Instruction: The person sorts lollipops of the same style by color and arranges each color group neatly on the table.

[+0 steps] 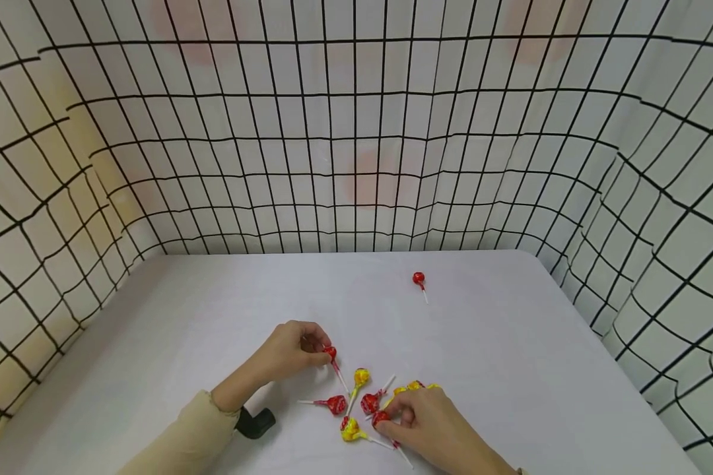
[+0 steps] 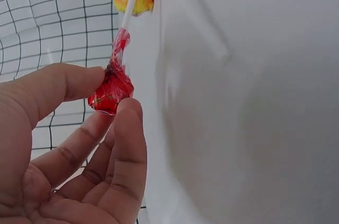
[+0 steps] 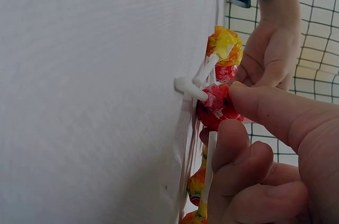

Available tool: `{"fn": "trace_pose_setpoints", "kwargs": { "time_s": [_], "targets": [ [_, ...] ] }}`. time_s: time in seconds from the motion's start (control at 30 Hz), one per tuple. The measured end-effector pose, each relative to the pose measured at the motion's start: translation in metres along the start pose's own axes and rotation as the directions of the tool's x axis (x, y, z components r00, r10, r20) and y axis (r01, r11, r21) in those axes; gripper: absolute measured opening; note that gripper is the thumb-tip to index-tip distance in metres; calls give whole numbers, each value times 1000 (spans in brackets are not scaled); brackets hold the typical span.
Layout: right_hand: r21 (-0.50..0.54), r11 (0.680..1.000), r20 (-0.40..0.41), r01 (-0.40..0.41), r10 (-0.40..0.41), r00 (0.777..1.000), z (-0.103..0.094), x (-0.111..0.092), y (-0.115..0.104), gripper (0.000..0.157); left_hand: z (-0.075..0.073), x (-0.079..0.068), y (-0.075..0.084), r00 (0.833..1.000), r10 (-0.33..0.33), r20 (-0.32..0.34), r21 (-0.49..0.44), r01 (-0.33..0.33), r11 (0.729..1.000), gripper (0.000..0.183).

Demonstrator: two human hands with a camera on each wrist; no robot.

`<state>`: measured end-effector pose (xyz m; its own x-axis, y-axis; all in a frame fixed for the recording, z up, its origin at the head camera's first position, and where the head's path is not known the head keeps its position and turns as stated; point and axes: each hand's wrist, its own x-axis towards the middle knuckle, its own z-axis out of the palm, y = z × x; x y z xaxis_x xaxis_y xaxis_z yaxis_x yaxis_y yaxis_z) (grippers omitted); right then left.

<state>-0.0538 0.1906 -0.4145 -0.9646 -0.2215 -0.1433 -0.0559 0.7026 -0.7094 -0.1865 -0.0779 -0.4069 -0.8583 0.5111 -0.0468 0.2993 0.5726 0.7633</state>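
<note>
Left hand [image 1: 294, 348]: pinches a red lollipop [image 1: 331, 353] by its head — at the lollipop cluster's [image 1: 370, 403] far-left edge.
Right hand [image 1: 430, 422]: pinches a second red lollipop [image 1: 381, 418] — at the cluster's near-right.
Lone lollipop [image 1: 418, 278]: well beyond the cluster (red, too).

A white table [image 1: 499, 356] stands against pale walls [image 1: 342, 117] ruled with a black grid [image 1: 354, 95].
The grid lines cover the far side and both flanks, wavering in places and falling out of step near the corners; faint reddish patches [image 1: 375, 177] show on the far wall, a yellowish tint [image 1: 83, 142] colours the left one, and the tabletop's far right corner is rounded.
</note>
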Motion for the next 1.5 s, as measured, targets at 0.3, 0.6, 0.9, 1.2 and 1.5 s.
{"fn": "trace_pose_setpoints", "kwargs": {
  "time_s": [0.3,0.6,0.9,1.2,1.5],
  "targets": [
    [9,1000,13,-25,25,1000,-2,-1,-1,16,-5,15,3,1000,19,4,0,-19,1000,13],
    [25,998,31,-55,55,998,-4,0,0,17,-10,39,5,1000,-2,-4,-19,2,1000,14],
    [58,993,69,-101,97,993,-4,2,2,17,-14,76,11,1000,-3,-15,2,3,1000,14],
    [38,983,76,-178,175,982,-2,3,-1,18,-8,119,30,1000,17,15,42,-18,999,13],
    [52,985,79,-164,159,984,-3,2,-4,18,1,159,44,999,31,35,76,-34,997,11]
  ]
}}
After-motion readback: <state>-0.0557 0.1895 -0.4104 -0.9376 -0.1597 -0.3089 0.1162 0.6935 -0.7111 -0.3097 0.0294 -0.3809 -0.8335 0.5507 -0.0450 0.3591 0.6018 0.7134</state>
